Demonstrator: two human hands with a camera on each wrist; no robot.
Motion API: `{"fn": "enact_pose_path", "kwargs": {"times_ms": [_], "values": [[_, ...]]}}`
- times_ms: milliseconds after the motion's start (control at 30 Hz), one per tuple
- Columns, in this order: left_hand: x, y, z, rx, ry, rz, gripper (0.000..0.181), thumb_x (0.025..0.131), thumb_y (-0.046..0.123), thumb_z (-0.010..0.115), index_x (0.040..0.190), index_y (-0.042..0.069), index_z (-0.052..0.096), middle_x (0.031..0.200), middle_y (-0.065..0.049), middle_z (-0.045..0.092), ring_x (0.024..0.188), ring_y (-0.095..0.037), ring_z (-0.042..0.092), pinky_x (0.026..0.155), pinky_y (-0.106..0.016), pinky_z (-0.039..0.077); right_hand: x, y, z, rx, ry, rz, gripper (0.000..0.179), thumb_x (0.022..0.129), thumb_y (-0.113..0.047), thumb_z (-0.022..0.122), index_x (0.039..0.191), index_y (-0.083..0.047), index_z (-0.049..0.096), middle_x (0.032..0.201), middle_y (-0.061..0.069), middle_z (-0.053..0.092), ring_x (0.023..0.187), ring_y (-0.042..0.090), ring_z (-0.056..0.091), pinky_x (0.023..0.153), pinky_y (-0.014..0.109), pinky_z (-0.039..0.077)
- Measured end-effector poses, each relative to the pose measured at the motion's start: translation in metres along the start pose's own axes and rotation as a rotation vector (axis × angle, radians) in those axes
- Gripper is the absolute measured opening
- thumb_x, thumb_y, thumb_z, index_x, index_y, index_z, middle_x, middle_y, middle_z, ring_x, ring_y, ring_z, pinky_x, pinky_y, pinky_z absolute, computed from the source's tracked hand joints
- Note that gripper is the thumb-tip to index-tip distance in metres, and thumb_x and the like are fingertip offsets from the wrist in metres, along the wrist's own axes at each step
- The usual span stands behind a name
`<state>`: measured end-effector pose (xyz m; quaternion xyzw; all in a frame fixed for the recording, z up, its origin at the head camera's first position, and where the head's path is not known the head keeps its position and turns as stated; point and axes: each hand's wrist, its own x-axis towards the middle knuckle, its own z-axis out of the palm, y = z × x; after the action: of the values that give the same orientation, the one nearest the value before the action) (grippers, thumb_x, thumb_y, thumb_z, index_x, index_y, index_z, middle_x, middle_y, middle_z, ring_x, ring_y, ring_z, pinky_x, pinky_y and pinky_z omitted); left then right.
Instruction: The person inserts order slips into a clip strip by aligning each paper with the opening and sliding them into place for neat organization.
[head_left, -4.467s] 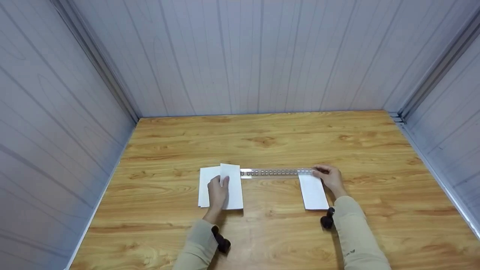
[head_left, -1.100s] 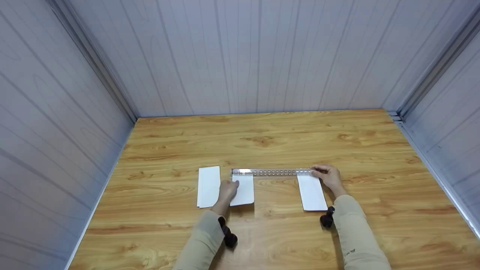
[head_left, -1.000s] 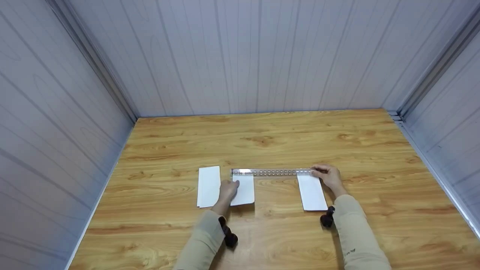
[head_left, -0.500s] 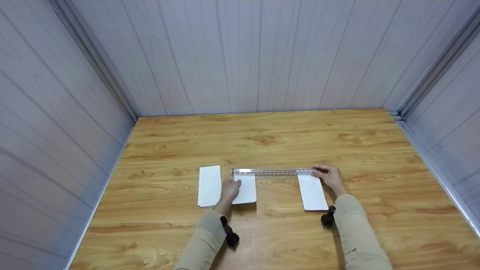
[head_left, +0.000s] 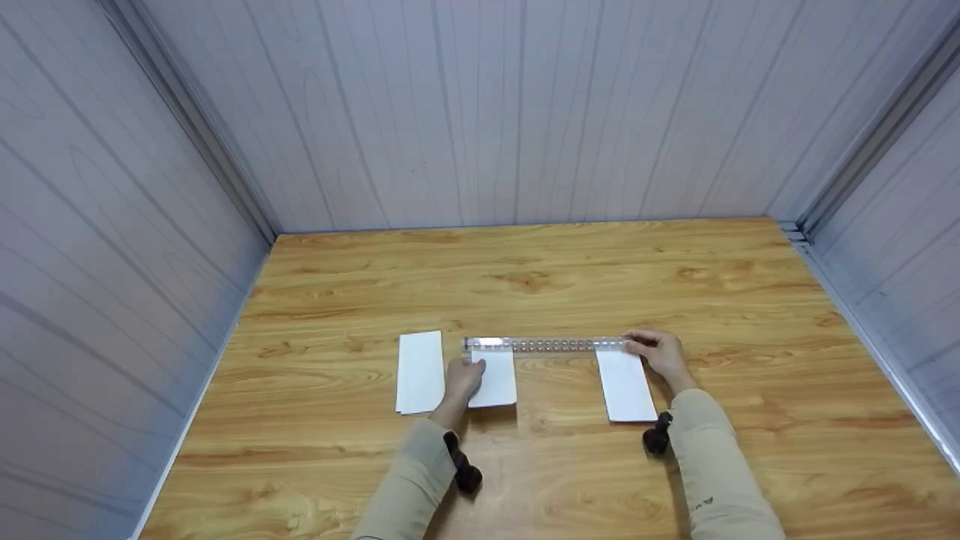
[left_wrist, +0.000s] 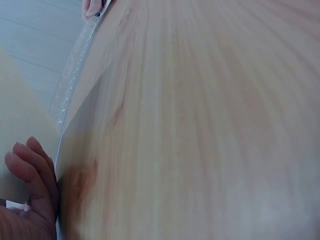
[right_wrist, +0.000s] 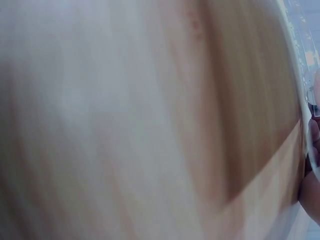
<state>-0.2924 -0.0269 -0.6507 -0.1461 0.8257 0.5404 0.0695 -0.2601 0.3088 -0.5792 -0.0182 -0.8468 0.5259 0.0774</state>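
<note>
A clear ruler (head_left: 555,345) lies crosswise in the head view, a row of round holes along it. My right hand (head_left: 664,360) pinches its right end, over the top edge of a white paper sheet (head_left: 626,386). My left hand (head_left: 463,381) holds another white paper (head_left: 496,384) by its left side, thumb on top. That paper's top edge meets the ruler's left part, and a shadow shows below its near edge. In the left wrist view the curled fingers (left_wrist: 37,170) show against the pale paper (left_wrist: 22,110). The right wrist view catches only part of the right hand (right_wrist: 311,195).
Left of my left hand lies a small stack of white papers (head_left: 420,373), slightly misaligned. Everything rests on a wood-grain table (head_left: 525,285), with pale panel walls (head_left: 480,112) behind and at both sides. Dark wrist cameras (head_left: 469,478) sit on the sleeves.
My left hand has carried a paper from over the left stack rightward to the ruler, uncovering the ruler's left end. Lately it slides slightly right. My right hand stays put.
</note>
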Motion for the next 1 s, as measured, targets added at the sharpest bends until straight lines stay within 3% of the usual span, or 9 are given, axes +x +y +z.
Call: {"fn": "enact_pose_path", "kwargs": {"times_ms": [167, 300, 367, 533, 767, 800, 933, 1000], "values": [[-0.052, 0.058, -0.025, 0.052, -0.008, -0.110, 0.027, 0.083, 0.015, 0.053, 0.060, 0.004, 0.046, 0.058, -0.005, 0.041, 0.055, -0.020, 0.043, 0.052, -0.031, 0.038, 0.000, 0.001, 0.000, -0.025, -0.001, 0.003, 0.019, 0.076, -0.003, 0.067, 0.093, 0.006, 0.065, 0.097, 0.020, 0.062, 0.081, 0.010, 0.054, 0.067, 0.015, 0.041], [-0.066, 0.070, -0.032, 0.050, -0.030, -0.093, 0.021, 0.085, 0.014, 0.051, 0.077, -0.006, 0.056, 0.068, -0.009, 0.050, 0.065, -0.021, 0.049, 0.059, -0.030, 0.043, -0.001, 0.001, 0.000, -0.029, -0.008, 0.000, 0.021, 0.076, -0.006, 0.067, 0.094, 0.006, 0.065, 0.097, 0.020, 0.062, 0.086, 0.019, 0.055, 0.068, 0.015, 0.041], [-0.068, 0.070, -0.033, 0.041, -0.041, -0.080, 0.022, 0.085, 0.014, 0.051, 0.080, -0.006, 0.056, 0.069, -0.008, 0.050, 0.066, -0.021, 0.049, 0.060, -0.029, 0.043, -0.001, 0.001, 0.001, -0.019, -0.005, 0.003, 0.021, 0.076, -0.006, 0.067, 0.093, 0.005, 0.066, 0.097, 0.020, 0.062, 0.085, 0.019, 0.055, 0.068, 0.015, 0.041], [-0.068, 0.071, -0.033, 0.037, -0.048, -0.074, 0.022, 0.085, 0.014, 0.051, 0.066, 0.002, 0.050, 0.060, -0.004, 0.042, 0.058, -0.018, 0.043, 0.052, -0.026, 0.037, 0.000, 0.002, 0.000, 0.006, 0.005, 0.001, 0.019, 0.075, -0.002, 0.067, 0.092, 0.006, 0.066, 0.095, 0.019, 0.062, 0.078, 0.010, 0.054, 0.064, 0.015, 0.041], [-0.066, 0.072, -0.030, 0.034, -0.057, -0.102, 0.026, 0.086, 0.012, 0.050, 0.062, 0.004, 0.046, 0.055, 0.000, 0.034, 0.051, -0.015, 0.037, 0.049, -0.026, 0.033, -0.001, 0.002, -0.001, 0.044, -0.001, -0.006, 0.020, 0.075, -0.001, 0.067, 0.093, 0.007, 0.065, 0.094, 0.019, 0.063, 0.076, 0.001, 0.054, 0.066, 0.015, 0.043], [-0.061, 0.067, -0.027, 0.025, -0.050, -0.078, 0.028, 0.086, 0.012, 0.050, 0.060, 0.005, 0.043, 0.053, 0.000, 0.032, 0.048, -0.015, 0.035, 0.048, -0.026, 0.031, 0.000, 0.003, -0.001, 0.039, -0.005, -0.009, 0.020, 0.075, -0.001, 0.067, 0.094, 0.007, 0.065, 0.094, 0.020, 0.063, 0.077, 0.001, 0.054, 0.066, 0.014, 0.042], [-0.043, 0.050, -0.015, 0.031, -0.042, -0.077, 0.027, 0.086, 0.015, 0.052, 0.062, 0.005, 0.045, 0.056, -0.003, 0.035, 0.051, -0.020, 0.041, 0.051, -0.032, 0.037, 0.000, 0.003, -0.001, 0.026, -0.009, 0.010, 0.021, 0.076, -0.003, 0.067, 0.095, 0.007, 0.065, 0.094, 0.017, 0.064, 0.077, 0.001, 0.054, 0.066, 0.014, 0.042], [-0.032, 0.037, -0.010, 0.023, -0.035, -0.032, 0.029, 0.086, 0.018, 0.053, 0.061, 0.006, 0.044, 0.056, -0.003, 0.034, 0.051, -0.020, 0.041, 0.051, -0.034, 0.037, 0.000, 0.002, -0.001, 0.020, -0.009, 0.019, 0.022, 0.076, -0.003, 0.067, 0.095, 0.007, 0.064, 0.094, 0.017, 0.064, 0.077, 0.001, 0.054, 0.067, 0.014, 0.042]]}}
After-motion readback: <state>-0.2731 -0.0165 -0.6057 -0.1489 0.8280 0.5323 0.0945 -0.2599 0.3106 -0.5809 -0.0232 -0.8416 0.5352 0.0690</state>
